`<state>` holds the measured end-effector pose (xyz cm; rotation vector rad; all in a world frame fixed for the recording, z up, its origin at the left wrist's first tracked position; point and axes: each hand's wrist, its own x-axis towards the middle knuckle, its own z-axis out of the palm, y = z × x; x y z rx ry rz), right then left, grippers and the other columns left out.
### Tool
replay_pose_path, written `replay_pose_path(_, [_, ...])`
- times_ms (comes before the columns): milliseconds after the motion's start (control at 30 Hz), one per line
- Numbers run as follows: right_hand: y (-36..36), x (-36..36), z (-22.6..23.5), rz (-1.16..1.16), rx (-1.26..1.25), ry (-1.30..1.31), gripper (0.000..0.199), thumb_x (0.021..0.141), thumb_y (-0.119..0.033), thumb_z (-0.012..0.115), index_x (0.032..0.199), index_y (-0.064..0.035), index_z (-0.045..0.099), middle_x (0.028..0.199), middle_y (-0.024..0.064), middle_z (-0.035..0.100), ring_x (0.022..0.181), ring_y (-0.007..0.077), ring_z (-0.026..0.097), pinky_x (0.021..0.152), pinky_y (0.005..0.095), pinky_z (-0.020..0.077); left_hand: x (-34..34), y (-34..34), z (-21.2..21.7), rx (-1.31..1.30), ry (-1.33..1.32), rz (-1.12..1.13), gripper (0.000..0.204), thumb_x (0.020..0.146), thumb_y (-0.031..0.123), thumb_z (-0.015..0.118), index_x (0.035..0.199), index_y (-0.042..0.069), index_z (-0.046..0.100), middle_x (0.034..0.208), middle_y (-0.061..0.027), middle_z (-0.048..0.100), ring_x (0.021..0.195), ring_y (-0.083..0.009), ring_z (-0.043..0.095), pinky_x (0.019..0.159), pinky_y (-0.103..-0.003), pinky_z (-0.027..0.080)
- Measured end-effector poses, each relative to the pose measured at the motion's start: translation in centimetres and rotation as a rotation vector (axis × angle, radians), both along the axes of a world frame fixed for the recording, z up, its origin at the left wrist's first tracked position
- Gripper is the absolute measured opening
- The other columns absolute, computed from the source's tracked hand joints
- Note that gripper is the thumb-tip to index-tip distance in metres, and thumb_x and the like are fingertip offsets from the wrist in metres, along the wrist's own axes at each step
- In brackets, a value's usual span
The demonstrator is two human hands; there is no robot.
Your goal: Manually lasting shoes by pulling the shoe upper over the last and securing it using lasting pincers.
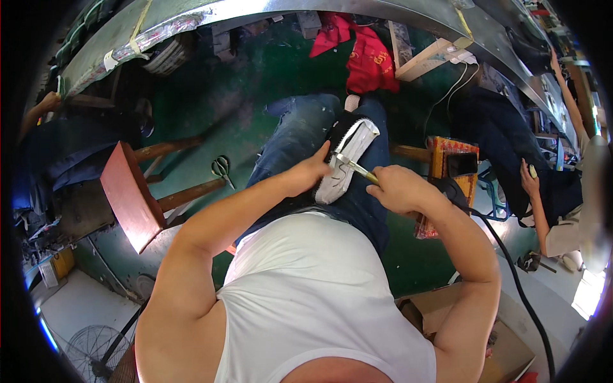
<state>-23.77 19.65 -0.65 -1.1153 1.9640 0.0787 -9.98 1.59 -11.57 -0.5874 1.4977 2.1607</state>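
The person is sitting with a black and white shoe [350, 156] lying sole-up on the lap, over the blue jeans [300, 137]. The left hand [306, 173] is pressing against the shoe's left side, fingers curled around its edge. The right hand [394, 189] is gripping a yellowish-handled tool [355, 166], its fingers closed around the handle, the metal tip touching the white sole. Scissors [221, 168] are lying on the green floor [255, 83] to the left.
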Motion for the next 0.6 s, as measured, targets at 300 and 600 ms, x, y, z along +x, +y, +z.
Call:
replay_pose_path(300, [2.2, 6.2, -8.1, -0.408, -0.372, 0.019, 0.028, 0.088, -0.025, 0.063, 0.103, -0.0020, 0.058, 0.087, 0.0219, 0.065, 0.083, 0.0418, 0.064, 0.074, 0.0494, 0.0501, -3.2, 2.9, -4.9, -0.424, -0.165, 0.512, 0.062, 0.104, 0.048, 0.026, 0.133, 0.001, 0.055, 0.127, -0.0235, 0.059, 0.123, -0.0373, 0.054, 0.103, -0.041, 0.042])
replay_pose_path(600, [2.7, 0.6, -3.0, -0.547, -0.098, -0.345, 0.030, 0.091, -0.028, 0.059, 0.096, 0.0010, 0.060, 0.082, 0.0239, 0.064, 0.083, 0.0431, 0.063, 0.073, 0.0469, 0.0483, -2.4, 2.5, -3.8, -0.745, -0.024, 0.324, 0.054, 0.104, 0.040, 0.029, 0.129, 0.000, 0.056, 0.115, -0.0295, 0.063, 0.113, -0.0455, 0.057, 0.097, -0.046, 0.045])
